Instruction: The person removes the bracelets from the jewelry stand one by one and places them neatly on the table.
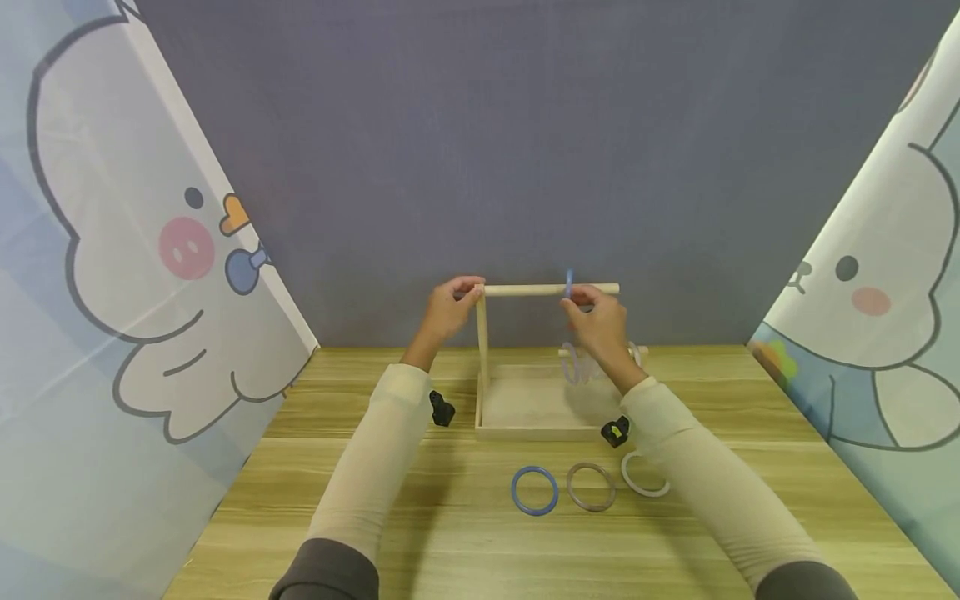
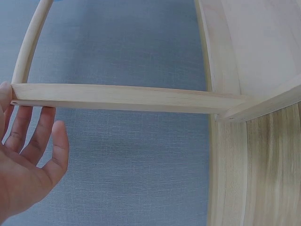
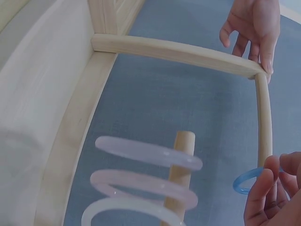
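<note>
A wooden stand has an upright post (image 1: pixel 483 342) and an upper rod (image 1: pixel 525 290) running to the right. My left hand (image 1: pixel 447 312) pinches the corner where post and rod meet, thumb on the near side. Toward the rod's free end, my right hand (image 1: pixel 602 323) pinches a blue bangle (image 3: pixel 245 176) between thumb and fingers. This bangle encircles the upper rod. On a lower rod (image 3: pixel 185 141), a lavender bangle (image 3: pixel 141 150), a pink bangle (image 3: pixel 141 182) and a whitish bangle (image 3: pixel 117 203) hang side by side; my right forearm partly hides them in the head view.
In front of the stand's tray base (image 1: pixel 540 434), a darker blue bangle (image 1: pixel 534 469), a brownish bangle (image 1: pixel 591 509) and a white bangle (image 1: pixel 647 493) lie on the wooden table (image 1: pixel 300 500). A grey cloth wall (image 1: pixel 525 150) rises behind. Small black devices (image 1: pixel 442 409) sit by both wrists.
</note>
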### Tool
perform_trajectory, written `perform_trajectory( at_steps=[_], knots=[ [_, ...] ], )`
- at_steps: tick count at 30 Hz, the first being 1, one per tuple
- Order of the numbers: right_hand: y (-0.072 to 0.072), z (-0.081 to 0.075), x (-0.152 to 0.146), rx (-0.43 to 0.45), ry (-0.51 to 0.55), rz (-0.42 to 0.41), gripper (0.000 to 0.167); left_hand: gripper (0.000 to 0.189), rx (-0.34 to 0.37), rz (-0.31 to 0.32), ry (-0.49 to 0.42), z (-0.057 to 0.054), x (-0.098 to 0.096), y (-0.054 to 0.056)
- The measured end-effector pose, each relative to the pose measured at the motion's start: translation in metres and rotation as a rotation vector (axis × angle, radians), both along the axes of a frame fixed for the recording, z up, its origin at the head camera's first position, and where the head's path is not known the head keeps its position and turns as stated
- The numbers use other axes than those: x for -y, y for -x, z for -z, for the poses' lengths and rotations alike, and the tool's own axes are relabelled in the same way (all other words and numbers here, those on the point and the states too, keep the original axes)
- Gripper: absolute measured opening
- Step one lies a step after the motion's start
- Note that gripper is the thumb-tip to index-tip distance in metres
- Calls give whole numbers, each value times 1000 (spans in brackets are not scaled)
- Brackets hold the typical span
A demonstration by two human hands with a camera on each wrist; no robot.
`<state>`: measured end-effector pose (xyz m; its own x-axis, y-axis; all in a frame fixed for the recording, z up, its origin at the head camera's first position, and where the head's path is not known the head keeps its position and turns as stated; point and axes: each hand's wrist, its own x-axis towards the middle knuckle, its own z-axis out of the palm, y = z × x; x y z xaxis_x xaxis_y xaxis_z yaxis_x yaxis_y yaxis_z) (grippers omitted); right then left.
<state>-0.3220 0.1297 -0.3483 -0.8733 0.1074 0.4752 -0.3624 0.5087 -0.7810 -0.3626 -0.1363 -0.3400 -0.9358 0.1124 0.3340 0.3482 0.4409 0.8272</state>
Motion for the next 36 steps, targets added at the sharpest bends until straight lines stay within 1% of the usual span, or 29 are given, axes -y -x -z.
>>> perform_trajectory(
  at_steps=[4, 10, 18, 26, 31, 36],
  knots=[
    [-1, 1, -7, -6, 4, 2, 27, 34, -1, 1, -10, -1, -1, -1],
    [-2, 0, -17, -11, -30, 31, 25, 33, -1, 3, -22, 0, -1, 0],
    [-2, -1, -28, -17, -29, 48, 25, 34, 4, 2, -24, 0, -1, -1],
    [-5, 2, -38, -66, -34, 55, 23, 35, 7, 8, -10, 1, -1, -1],
    [-6, 2, -44, -50, -33, 62, 26, 36, 15, 8, -8, 1, 0, -1],
    [-7, 3, -50, -33, -23, 76, 31, 36, 8, 9, -4, 0, 0, -2]
  ],
)
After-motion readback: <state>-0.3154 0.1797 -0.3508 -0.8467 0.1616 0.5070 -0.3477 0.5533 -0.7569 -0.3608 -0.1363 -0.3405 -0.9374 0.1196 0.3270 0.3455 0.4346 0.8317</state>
